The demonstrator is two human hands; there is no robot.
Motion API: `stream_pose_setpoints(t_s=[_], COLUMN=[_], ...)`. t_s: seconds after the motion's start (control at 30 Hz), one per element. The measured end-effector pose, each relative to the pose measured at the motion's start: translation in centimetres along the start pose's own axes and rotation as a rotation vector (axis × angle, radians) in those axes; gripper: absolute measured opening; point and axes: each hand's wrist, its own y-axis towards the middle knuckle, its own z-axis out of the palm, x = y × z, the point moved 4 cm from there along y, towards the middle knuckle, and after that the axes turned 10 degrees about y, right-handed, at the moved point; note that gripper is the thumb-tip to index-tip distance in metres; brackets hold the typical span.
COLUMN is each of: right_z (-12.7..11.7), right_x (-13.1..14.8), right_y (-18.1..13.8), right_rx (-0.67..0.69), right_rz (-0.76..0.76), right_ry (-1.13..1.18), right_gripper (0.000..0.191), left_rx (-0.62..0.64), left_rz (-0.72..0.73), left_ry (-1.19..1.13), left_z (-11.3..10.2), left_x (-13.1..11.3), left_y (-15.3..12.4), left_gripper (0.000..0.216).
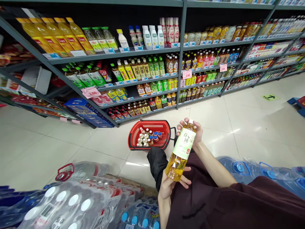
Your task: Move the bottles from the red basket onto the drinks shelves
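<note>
A bottle of tea (183, 144) with a pale green label, white cap and yellow-amber liquid is tilted in front of my body, its cap end up and away from me. My right hand (198, 135) is closed around its upper part, just below the cap. At the base, my left hand (166, 187) supports the bottle, with some fingers stretched out beneath it. Beyond the hands a red shopping basket (130, 140) stands on the floor, holding several small bottles (148, 137) with white, dark and blue caps.
Shelves (143, 52) of bottled drinks and jars run along the far side. Shrink-wrapped bottle packs (78, 203) are stacked at the lower left, and large water jugs (247, 168) stand at the right. A green arrow sticker (269, 97) marks the tiled floor.
</note>
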Motion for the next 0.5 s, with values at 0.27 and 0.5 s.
stream_pose_setpoints(t_s=[0.27, 0.5], right_z=[0.2, -0.1], right_x=[-0.2, -0.2], right_y=[0.2, 0.4], right_rx=[-0.051, -0.075], right_rz=[0.033, 0.021], right_ry=[-0.075, -0.080], right_gripper=[0.027, 0.018], left_rx=[0.198, 0.145], left_rz=[-0.050, -0.114], left_ry=[0.216, 0.590], left_z=[1.2, 1.8], left_x=[-0.7, -2.4], left_y=[0.1, 0.6], left_gripper=[0.044, 0.047])
